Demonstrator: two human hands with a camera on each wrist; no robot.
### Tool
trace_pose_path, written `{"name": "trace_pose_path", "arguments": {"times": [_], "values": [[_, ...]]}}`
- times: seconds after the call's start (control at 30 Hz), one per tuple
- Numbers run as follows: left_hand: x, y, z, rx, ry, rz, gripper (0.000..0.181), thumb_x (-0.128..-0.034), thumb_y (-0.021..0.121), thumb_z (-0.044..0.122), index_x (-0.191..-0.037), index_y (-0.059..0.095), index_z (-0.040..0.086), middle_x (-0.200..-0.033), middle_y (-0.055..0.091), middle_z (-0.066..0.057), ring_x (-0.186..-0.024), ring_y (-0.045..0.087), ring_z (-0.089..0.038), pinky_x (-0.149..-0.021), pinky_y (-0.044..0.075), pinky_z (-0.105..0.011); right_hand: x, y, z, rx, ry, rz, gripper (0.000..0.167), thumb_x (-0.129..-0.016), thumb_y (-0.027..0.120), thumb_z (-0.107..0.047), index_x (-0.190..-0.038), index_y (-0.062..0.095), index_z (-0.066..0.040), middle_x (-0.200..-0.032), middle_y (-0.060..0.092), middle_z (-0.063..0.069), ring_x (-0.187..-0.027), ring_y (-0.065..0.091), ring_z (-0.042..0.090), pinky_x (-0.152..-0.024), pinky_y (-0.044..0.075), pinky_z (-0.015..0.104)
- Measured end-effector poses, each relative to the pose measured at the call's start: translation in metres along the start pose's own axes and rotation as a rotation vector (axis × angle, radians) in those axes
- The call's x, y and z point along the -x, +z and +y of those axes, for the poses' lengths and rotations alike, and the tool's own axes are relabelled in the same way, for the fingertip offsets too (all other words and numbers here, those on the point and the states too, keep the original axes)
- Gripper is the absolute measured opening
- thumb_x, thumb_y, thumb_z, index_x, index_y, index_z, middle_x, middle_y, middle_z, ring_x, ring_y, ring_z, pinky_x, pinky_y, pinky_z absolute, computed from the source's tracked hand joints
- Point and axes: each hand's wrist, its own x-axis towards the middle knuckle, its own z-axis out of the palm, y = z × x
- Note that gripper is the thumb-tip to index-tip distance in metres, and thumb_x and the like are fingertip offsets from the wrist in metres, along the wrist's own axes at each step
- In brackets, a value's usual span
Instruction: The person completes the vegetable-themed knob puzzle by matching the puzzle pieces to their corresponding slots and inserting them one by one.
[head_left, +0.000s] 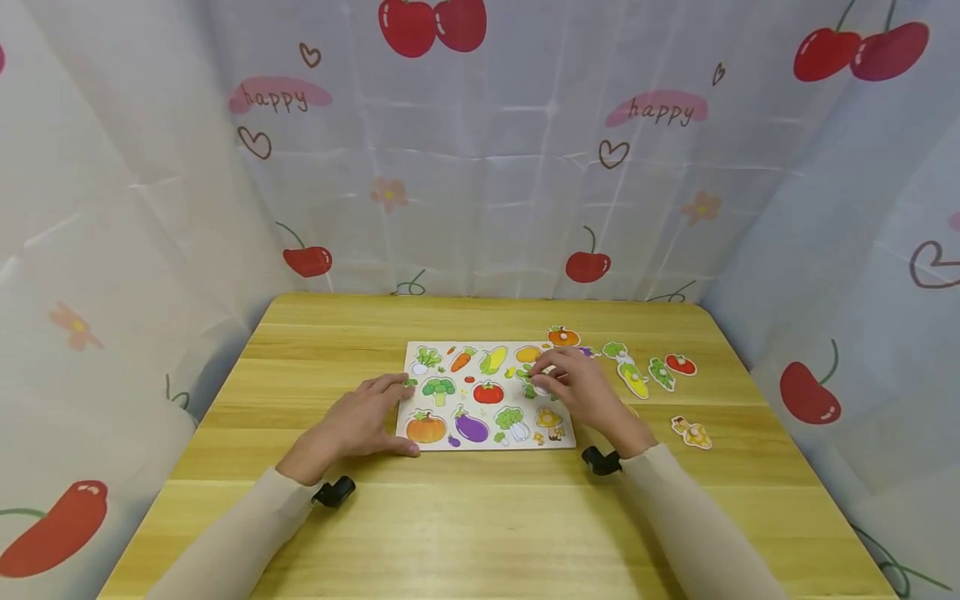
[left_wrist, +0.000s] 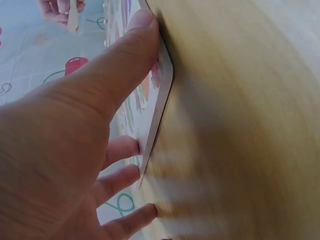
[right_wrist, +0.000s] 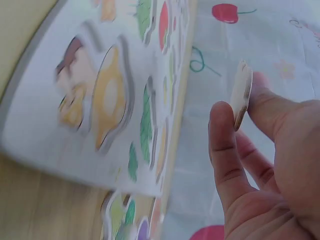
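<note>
Here, right fingers (right_wrist: 226,145) pinch thin, brown-edged piece (right_wrist: 242,95); left fingers (left_wrist: 118,184), spread, touch rectangular board (head_left: 462,397) on wood-grained table (head_left: 472,508).

1 puzzle board (head_left: 411,406) lies on the table (head_left: 495,525), loose pieces (head_left: 632,381) to its right, curtain (head_left: 480,217) behind.
</note>
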Motion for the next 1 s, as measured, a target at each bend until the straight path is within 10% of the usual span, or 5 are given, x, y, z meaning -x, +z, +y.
{"name": "trace_pose_path", "arguments": {"times": [1.0], "values": [[-0.006, -0.003, -0.003, 0.005, -0.030, -0.011, 0.101, -0.0868, 0.098, 0.069, -0.165, 0.066, 0.013, -0.186, 0.047, -0.015, -0.162, 0.054, -0.053, -0.119, 0.052, -0.079, -0.096, 0.102, -0.063, -0.085, 0.098, -0.082, 0.012, -0.111, 0.082, -0.019, -0.120, 0.088, -0.014, -0.129, 0.077, 0.013, -0.099, 0.083, 0.025, -0.087, 0.070, 0.035]]}}
